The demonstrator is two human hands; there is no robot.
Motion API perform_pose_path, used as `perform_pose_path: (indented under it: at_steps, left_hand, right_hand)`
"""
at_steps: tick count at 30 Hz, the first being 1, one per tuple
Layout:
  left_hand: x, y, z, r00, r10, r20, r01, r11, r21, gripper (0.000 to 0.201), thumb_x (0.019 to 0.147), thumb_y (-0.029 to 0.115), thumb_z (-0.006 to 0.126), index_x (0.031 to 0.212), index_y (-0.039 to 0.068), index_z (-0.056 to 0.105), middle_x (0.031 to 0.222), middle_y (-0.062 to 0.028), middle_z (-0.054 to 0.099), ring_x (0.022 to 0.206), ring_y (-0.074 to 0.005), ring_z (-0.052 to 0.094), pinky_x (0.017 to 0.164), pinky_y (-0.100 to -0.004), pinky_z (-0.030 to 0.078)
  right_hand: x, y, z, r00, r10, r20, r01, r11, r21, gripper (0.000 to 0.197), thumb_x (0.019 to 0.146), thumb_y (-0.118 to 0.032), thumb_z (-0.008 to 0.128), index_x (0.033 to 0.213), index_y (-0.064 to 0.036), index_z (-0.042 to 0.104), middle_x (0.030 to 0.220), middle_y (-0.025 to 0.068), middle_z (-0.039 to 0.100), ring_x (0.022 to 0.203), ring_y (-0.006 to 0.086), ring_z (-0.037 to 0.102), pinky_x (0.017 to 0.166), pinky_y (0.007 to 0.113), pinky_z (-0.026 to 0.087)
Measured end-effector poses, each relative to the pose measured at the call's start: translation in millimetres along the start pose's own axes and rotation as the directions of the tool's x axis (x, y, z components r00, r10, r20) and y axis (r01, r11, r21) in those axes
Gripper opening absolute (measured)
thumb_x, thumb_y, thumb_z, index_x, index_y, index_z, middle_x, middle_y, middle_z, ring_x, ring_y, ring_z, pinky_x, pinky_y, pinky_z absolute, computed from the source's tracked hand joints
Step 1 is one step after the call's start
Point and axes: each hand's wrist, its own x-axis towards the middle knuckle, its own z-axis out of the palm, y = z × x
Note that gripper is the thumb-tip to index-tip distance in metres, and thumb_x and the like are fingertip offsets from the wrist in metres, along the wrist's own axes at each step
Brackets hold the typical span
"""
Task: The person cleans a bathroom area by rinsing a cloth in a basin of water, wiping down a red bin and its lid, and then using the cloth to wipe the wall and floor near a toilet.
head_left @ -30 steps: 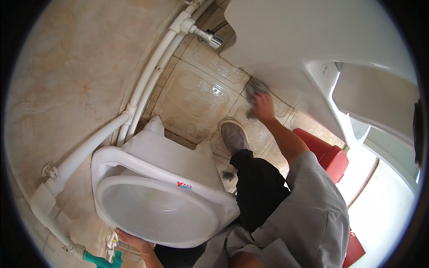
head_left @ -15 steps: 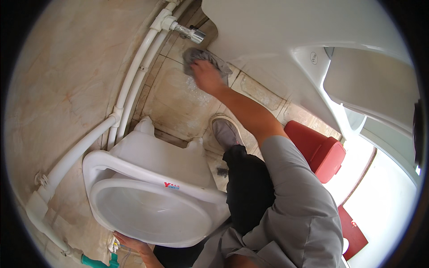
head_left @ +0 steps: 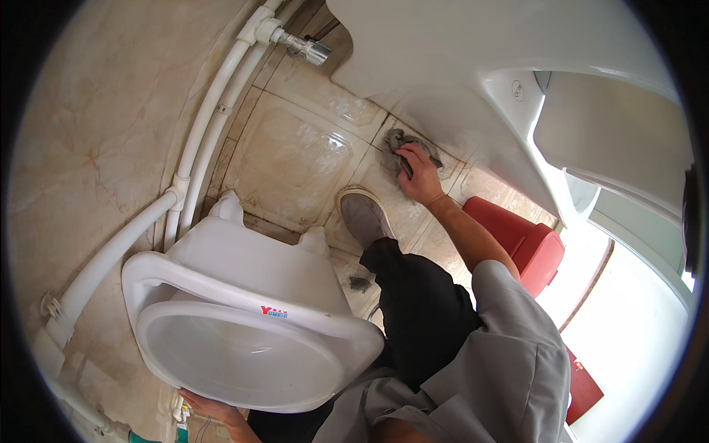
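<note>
A crumpled grey cloth (head_left: 401, 140) is pressed against the tiled floor under my right hand (head_left: 421, 176), whose fingers are bent over it. At the lower left, my left hand (head_left: 213, 410) grips the near rim of a white plastic stool (head_left: 258, 255) with short legs and an oval, bowl-shaped top. The stool is tilted, its legs pointing away from me. Some of my left fingers are hidden beneath the rim. Wet shine covers the floor tile (head_left: 292, 166) left of the cloth.
White pipes (head_left: 201, 136) with a metal valve (head_left: 310, 50) run along the left wall. A large white basin (head_left: 436, 52) overhangs the far right. Beside my right forearm stands a red bin (head_left: 509, 236). My grey shoe (head_left: 363, 215) is between stool and cloth.
My right hand has carried the cloth right and nearer across the floor, from the far tile to beside the red bin. My left hand keeps its hold on the stool.
</note>
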Motion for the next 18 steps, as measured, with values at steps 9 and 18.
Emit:
perform_pose_path:
  at_steps: [9, 18]
  left_hand:
    - [-8.4, -22.1, 8.3, 0.996, 0.089, -0.023, -0.09, 0.995, -0.033, 0.068, 0.101, 0.042, 0.054, 0.144, -0.008, 0.043, 0.134, -0.0342, 0.055, 0.116, -0.0525, 0.056, 0.1, -0.0554, 0.043]
    - [9.1, 25.9, 1.6, 0.972, -0.233, -0.021, 0.218, 0.934, -0.283, 0.045, 0.109, 0.028, 0.039, 0.124, -0.009, 0.058, 0.117, -0.0293, 0.061, 0.108, -0.0447, 0.058, 0.095, -0.0508, 0.045]
  right_hand:
    - [17.2, -7.9, 51.8, 0.996, 0.083, 0.039, -0.05, 0.847, -0.529, 0.067, 0.087, -0.032, 0.071, 0.142, 0.0005, 0.052, 0.152, 0.0163, 0.05, 0.14, 0.0332, 0.043, 0.109, 0.049, 0.038]
    - [26.5, -7.6, 62.7, 0.962, 0.264, 0.064, -0.183, 0.806, -0.562, 0.081, 0.087, -0.031, 0.064, 0.156, 0.0005, 0.035, 0.165, 0.0167, 0.033, 0.145, 0.0327, 0.035, 0.112, 0.047, 0.032]
